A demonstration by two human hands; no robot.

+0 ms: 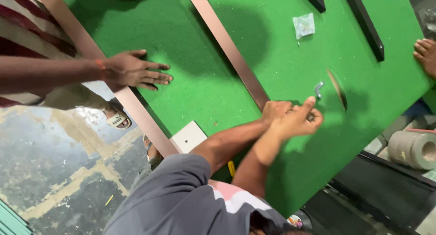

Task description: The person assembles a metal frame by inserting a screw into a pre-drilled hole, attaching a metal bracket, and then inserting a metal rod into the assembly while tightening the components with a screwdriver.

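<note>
A long copper-coloured metal profile [227, 44] lies slantwise on the green felt table [190, 80]. Both my hands meet at its near end. My left hand [275, 111] is closed around that end. My right hand [297, 120] is pressed against the left one, fingers curled and thumb raised; I see nothing in it. A small grey metal corner bracket [319, 87] lies just beyond my thumb, apart from it.
Another person's hand [136, 71] rests flat on the felt beside a second copper profile [77, 37]. A further hand [426, 55] touches the right edge. There are also a plastic bag of small parts [303, 25], two black bars [365, 23], an oval slot [338, 89], a white square piece [188, 136] and a grey roll [411, 148].
</note>
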